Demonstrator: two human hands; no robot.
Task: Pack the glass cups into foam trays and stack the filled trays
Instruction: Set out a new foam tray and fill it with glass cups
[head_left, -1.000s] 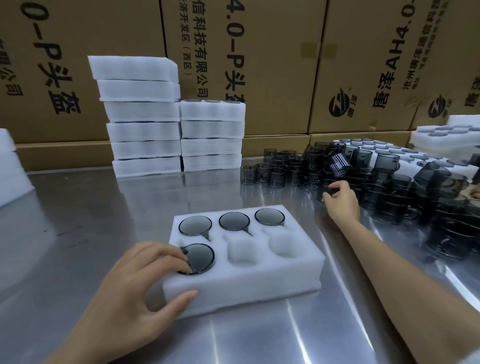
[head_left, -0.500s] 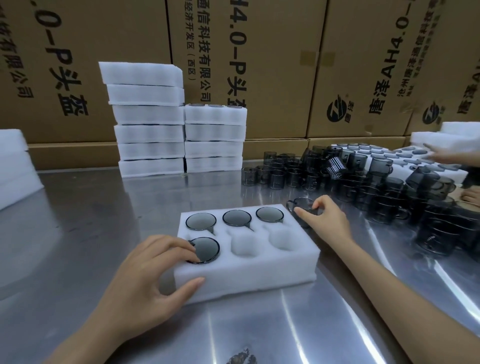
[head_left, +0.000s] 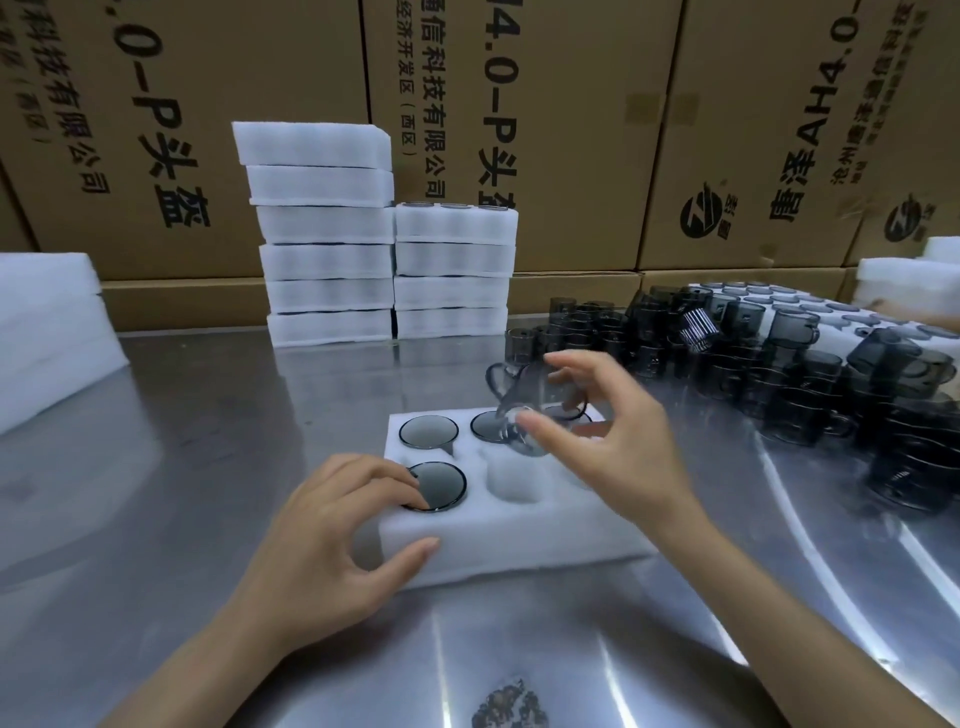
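Head view: right hand (head_left: 613, 447) has carried glass cup (head_left: 524, 410) over foam tray (head_left: 519, 540).

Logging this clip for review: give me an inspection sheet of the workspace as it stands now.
Surface: shiny metal table, reflective; a dark smudge at the near edge.
Job's things: foam tray in front, four slots show cups, the near middle slot is empty, the near right slot is hidden by the hand. Held cup, blurred, above the tray. Loose cups heaped at right. Tray stacks at the back.
Clutter: foam pile at left.
Grippers: left hand rests on the tray's near left corner, fingertips on a cup; right hand holds the cup.
Cables: nothing seen.
Surroundings: printed cartons behind.
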